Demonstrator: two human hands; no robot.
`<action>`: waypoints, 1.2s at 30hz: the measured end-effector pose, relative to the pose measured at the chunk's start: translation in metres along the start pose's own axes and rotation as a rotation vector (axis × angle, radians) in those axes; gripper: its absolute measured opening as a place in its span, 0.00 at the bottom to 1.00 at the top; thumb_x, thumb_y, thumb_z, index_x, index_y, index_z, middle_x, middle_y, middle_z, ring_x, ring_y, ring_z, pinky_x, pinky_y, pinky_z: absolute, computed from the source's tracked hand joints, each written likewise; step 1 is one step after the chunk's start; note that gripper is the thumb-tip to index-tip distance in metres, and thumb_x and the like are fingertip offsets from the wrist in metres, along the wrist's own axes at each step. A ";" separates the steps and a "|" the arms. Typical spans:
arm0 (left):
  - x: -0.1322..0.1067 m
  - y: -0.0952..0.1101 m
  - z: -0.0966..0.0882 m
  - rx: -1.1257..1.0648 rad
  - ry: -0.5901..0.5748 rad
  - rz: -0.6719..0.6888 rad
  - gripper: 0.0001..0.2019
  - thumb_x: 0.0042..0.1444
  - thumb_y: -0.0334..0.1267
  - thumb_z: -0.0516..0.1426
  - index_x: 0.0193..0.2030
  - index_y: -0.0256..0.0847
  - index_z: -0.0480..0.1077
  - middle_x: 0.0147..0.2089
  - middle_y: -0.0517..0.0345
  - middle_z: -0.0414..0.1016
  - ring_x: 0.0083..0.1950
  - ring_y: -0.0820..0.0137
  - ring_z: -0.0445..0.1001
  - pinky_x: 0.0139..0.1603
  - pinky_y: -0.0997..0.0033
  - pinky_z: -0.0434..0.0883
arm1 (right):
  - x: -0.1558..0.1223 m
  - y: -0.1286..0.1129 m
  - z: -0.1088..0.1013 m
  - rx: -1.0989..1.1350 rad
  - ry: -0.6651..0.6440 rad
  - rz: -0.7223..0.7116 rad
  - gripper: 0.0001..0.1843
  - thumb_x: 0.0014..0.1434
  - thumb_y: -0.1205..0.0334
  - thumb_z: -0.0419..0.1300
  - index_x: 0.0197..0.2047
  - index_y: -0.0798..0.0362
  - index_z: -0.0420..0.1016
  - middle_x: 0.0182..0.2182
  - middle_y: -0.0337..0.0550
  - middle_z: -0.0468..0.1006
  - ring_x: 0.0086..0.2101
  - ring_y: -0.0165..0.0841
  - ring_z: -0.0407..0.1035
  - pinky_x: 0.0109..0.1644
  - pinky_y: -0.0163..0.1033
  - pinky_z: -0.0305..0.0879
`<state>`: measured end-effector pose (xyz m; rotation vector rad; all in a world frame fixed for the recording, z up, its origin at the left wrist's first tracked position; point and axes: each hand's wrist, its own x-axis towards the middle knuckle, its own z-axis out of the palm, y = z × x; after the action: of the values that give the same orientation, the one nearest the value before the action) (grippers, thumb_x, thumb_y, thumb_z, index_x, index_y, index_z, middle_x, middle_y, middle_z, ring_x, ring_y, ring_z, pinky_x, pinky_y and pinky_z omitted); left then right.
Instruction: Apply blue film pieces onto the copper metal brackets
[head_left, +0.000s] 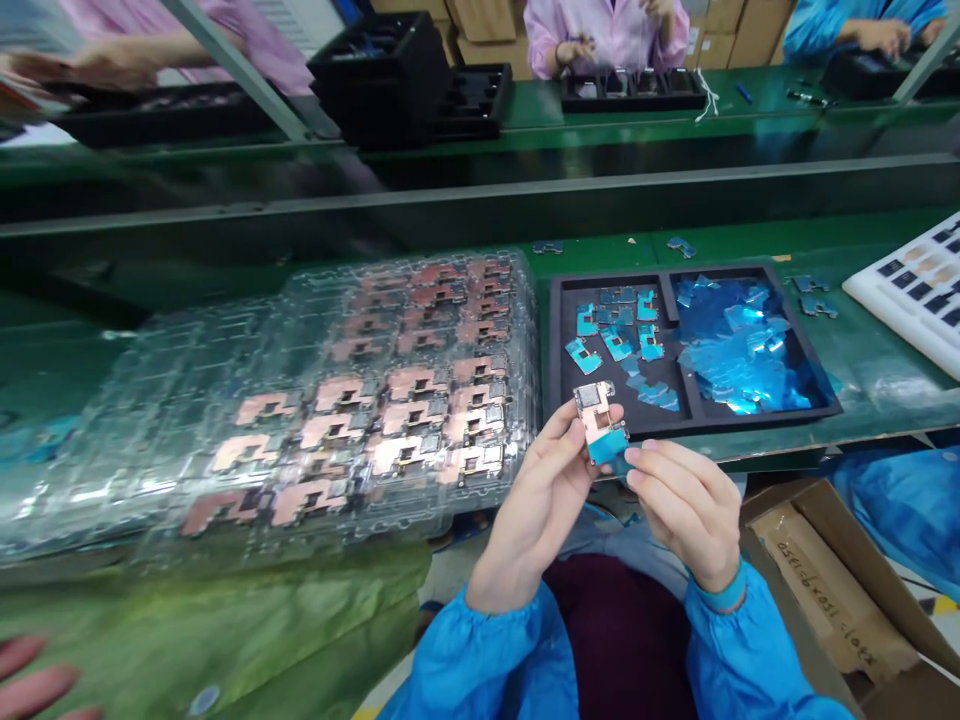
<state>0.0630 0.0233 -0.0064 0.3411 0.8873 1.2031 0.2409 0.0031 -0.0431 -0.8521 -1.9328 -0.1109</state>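
Observation:
My left hand (541, 478) pinches a small copper-coloured part (596, 408) at the table's front edge. My right hand (686, 503) is closed on a blue film piece (609, 446) stuck at the part's lower end. Just behind the hands lies a black two-compartment tray (814, 372): its left compartment holds several blue-filmed parts (616, 338), its right one a heap of loose blue films (739, 345). To the left sits a stack of clear plastic trays (187, 400) filled with several copper parts (420, 390).
A white tray (911, 290) with dark pieces lies at the far right. A cardboard box (832, 590) stands below the table on the right. Across the green belt (600, 125), other people in pink and blue coats work at black trays (634, 90). Fingers of another hand (34, 685) show bottom left.

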 end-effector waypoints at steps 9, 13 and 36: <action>0.009 -0.001 0.005 -0.070 0.077 0.069 0.11 0.66 0.38 0.70 0.53 0.42 0.83 0.57 0.54 0.86 0.46 0.73 0.82 0.41 0.80 0.79 | -0.022 -0.002 -0.001 -0.073 0.202 0.093 0.13 0.71 0.71 0.64 0.53 0.44 0.79 0.41 0.39 0.89 0.42 0.37 0.85 0.42 0.44 0.85; 0.009 0.000 0.007 -0.036 0.098 0.120 0.11 0.64 0.35 0.71 0.53 0.41 0.82 0.56 0.51 0.87 0.44 0.72 0.83 0.40 0.78 0.79 | -0.011 0.018 0.003 -0.148 0.482 0.323 0.12 0.71 0.69 0.65 0.53 0.43 0.80 0.37 0.41 0.83 0.37 0.39 0.81 0.39 0.46 0.79; 0.005 -0.010 0.005 0.390 0.125 0.229 0.11 0.59 0.44 0.71 0.42 0.38 0.86 0.40 0.49 0.89 0.35 0.65 0.83 0.40 0.67 0.80 | -0.003 0.063 0.002 -0.133 0.251 0.689 0.19 0.74 0.57 0.61 0.65 0.49 0.77 0.62 0.57 0.78 0.63 0.49 0.74 0.67 0.64 0.73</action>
<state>0.0742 0.0249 -0.0120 0.7030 1.2202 1.2675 0.2783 0.0499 -0.0636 -1.4719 -1.3276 0.0665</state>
